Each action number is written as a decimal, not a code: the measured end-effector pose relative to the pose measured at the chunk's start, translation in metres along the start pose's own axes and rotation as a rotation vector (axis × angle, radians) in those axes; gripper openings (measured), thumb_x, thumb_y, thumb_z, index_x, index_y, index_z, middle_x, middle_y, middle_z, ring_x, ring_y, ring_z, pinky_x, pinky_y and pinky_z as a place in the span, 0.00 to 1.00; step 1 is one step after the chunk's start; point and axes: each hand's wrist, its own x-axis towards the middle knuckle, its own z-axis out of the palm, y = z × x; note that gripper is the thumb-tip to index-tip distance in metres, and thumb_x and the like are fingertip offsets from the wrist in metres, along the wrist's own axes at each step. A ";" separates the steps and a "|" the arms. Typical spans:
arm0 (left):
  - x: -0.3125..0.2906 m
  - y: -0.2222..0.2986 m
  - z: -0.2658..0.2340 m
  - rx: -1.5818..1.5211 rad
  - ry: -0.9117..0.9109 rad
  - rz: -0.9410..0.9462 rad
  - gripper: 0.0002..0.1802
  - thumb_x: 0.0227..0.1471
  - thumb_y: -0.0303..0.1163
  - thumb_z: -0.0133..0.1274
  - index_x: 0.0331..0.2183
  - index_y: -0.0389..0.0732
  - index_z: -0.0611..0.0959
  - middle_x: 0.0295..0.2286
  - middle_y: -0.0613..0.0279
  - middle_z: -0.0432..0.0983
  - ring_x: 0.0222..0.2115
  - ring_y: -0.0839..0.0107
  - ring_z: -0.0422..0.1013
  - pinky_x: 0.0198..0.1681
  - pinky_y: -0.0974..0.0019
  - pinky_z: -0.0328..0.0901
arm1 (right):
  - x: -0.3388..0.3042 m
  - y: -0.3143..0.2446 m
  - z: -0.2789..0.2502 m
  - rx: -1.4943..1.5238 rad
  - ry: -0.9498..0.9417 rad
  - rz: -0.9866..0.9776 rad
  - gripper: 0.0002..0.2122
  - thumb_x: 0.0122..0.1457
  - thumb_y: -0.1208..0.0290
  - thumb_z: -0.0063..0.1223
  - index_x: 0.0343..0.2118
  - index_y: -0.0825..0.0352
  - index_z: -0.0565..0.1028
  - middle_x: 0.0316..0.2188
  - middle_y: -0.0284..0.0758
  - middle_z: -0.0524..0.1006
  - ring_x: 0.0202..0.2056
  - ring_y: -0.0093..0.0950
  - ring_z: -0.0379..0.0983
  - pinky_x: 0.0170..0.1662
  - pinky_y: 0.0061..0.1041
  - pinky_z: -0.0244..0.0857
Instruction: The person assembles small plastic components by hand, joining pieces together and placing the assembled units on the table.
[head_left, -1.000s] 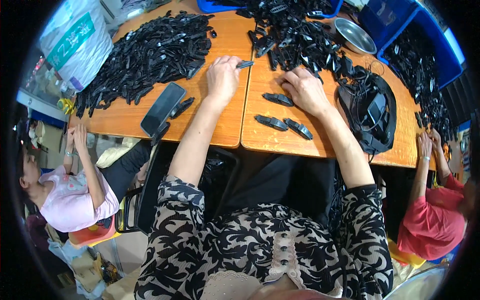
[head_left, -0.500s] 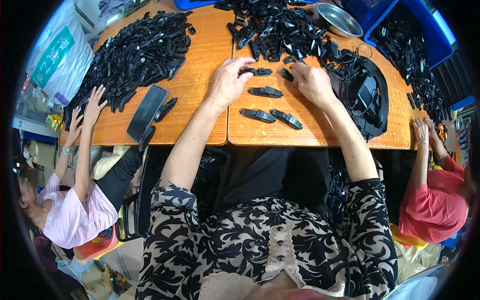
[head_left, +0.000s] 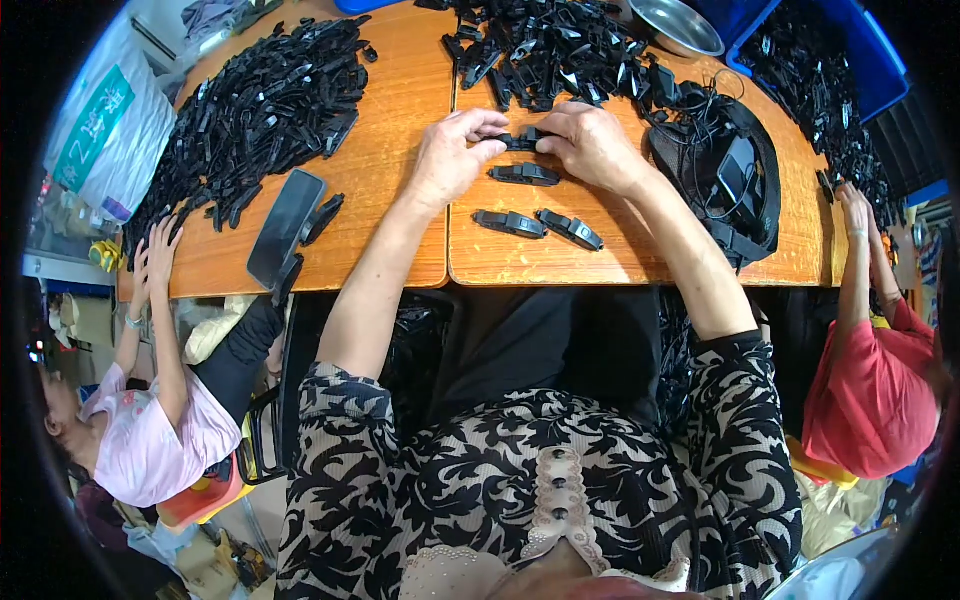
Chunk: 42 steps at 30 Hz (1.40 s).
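My left hand [head_left: 457, 155] and my right hand [head_left: 592, 145] are close together over the middle of the table, fingers closed in pinches. Between them is a long black plastic piece [head_left: 520, 141], gripped at its left end by the left fingers and at its right end by the right. Fingers partly hide it, so I cannot tell whether it is one part or two joined. Just below lies a similar black piece [head_left: 525, 175], set crosswise. Nearer me, two more, a left piece [head_left: 510, 222] and a slanted right piece [head_left: 570, 229], lie almost end to end.
A black heap [head_left: 545, 60] lies beyond my hands, another heap [head_left: 270, 110] at left. A phone-like slab [head_left: 286, 228] rests left, a mesh pouch [head_left: 690, 165] with cables right. Behind are a metal bowl [head_left: 680, 22] and blue bin [head_left: 880, 80]. A person [head_left: 165, 425] sits on each side.
My right hand has moved left towards my left hand, bringing its black piece up against the one in the left fingers. The side persons' hands have shifted.
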 end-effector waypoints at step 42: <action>-0.166 0.080 -0.082 0.888 0.288 0.005 0.18 0.58 0.34 0.57 0.49 0.41 0.83 0.49 0.56 0.79 0.55 0.53 0.69 0.61 0.51 0.59 | -0.029 -0.013 0.026 -0.233 0.311 0.206 0.09 0.59 0.67 0.60 0.37 0.68 0.80 0.36 0.42 0.77 0.42 0.41 0.74 0.41 0.39 0.71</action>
